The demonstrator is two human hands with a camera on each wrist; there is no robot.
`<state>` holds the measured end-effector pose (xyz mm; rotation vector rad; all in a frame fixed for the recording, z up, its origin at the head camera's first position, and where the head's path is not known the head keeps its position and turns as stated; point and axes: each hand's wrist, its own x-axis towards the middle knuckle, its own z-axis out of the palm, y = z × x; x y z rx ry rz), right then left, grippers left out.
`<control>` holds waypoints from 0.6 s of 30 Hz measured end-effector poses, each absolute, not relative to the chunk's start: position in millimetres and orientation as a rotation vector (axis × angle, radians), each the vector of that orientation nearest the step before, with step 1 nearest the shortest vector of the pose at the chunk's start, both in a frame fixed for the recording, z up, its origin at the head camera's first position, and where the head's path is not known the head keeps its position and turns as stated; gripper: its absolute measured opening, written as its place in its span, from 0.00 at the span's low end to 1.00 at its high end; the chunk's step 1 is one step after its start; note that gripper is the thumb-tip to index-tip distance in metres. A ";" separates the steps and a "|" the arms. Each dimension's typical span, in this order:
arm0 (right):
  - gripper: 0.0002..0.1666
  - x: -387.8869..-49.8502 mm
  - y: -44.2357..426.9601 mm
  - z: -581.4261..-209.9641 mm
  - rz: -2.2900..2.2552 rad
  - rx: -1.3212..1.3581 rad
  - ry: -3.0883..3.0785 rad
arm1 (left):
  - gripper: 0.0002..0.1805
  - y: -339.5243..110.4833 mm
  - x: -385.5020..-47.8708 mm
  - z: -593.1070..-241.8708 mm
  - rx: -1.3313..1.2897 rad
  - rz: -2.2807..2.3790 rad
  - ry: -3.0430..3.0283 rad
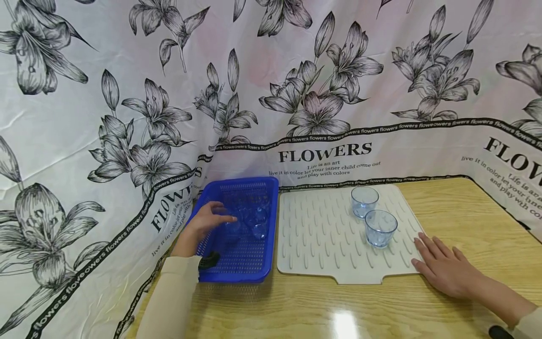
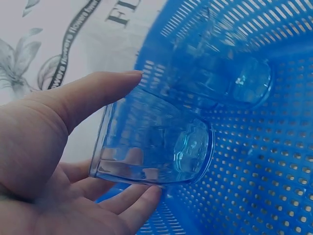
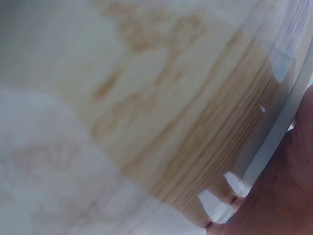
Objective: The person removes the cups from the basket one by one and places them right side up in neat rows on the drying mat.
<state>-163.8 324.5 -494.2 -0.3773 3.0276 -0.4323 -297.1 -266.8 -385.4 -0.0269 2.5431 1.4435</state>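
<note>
My left hand [image 1: 205, 220] reaches over the left side of the blue basket [image 1: 269, 249]. The left wrist view has this hand [image 2: 41, 127] around a clear glass [image 2: 154, 139] tilted on its side, thumb extended above it and fingers beneath; firm contact is not clear. Another glass [image 2: 254, 81] lies beyond it in the basket. Palm down, my right hand [image 1: 450, 270] rests at the right edge of the white ridged mat [image 1: 313, 235], fingers spread, holding nothing. Only part of that hand [image 3: 279, 191] shows in the right wrist view.
Two clear glasses, one [image 1: 364, 201] behind the other [image 1: 380, 229], stand on the mat's right half. More glassware [image 1: 258, 221] is in the basket. A flower-printed cloth [image 1: 237, 165] hangs along the back and left of the wooden table [image 1: 296, 306].
</note>
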 end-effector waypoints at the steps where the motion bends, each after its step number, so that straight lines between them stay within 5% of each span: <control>1: 0.42 -163.9 324.6 -494.3 -0.434 -0.377 3.027 | 0.52 -266.7 -296.7 -383.5 -0.029 1.452 2.545; 18: 0.42 -164.1 325.6 -496.2 -0.430 -0.364 3.023 | 0.47 -257.7 -290.8 -368.6 0.040 1.598 2.597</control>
